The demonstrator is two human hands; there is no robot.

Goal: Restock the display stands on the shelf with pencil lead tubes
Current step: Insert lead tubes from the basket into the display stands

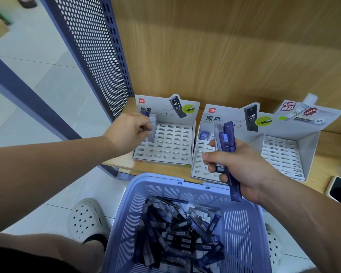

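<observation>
Three stands sit on the shelf [161, 170], and you are barely started. Left stand [171, 146], centre-left of frame: one column [153, 135] of tubes along its left edge, every other slot showing bare. Your left hand [130, 131] is at that column, fingers curled on a tube [151, 123] as if seating it; blur hides whether it is fully down. Middle stand [200, 164]: a pair [205, 134] of tubes in its upper left corner, the rest open as far as your right hand lets you see. Right stand [283, 154], right of frame: no tubes visible in it. Your right hand [242, 166] hovers over the middle stand, gripping a bundle [227, 142] of several tubes, dark blue and clear, pointing up-frame. Basket [158, 177], bottom centre, holds a deep heap [181, 233] of loose tubes, so stock is plentiful. Judgement: only a small fraction is done. Most of the left stand, nearly all of the middle and all of the right are left to fill. The bundle likely goes in first, then many trips to the basket.
</observation>
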